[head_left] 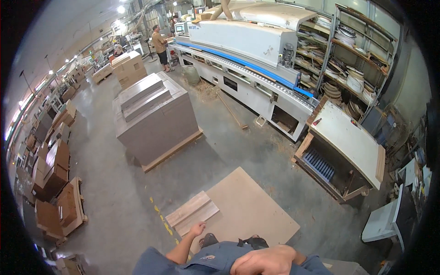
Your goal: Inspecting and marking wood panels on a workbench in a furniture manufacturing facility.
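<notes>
My left hand (198, 228) hangs low on the left, its fingers loosely curled and nothing visible in them. Just beyond it, wood-grain boards (192, 213) lie side by side; in this view the hand overlaps their near edge, but I cannot tell whether it touches them. The boards rest on the left part of a large tan sheet (256, 206) on the floor. Close in front of my body, my right hand (263, 261) is bent inward with its fingers folded. Its palm is hidden, so anything inside it cannot be made out. My feet are on the sheet's near part.
Ahead stands a pallet stack of grey-brown panels (156, 123), with cartons (128, 66) behind. A long white machine (238, 41) runs along the right, near a person (159, 46). A white-topped bench (348, 133) and coil-filled shelves (353, 59) stand right. Brown panel stacks (55, 169) line the left.
</notes>
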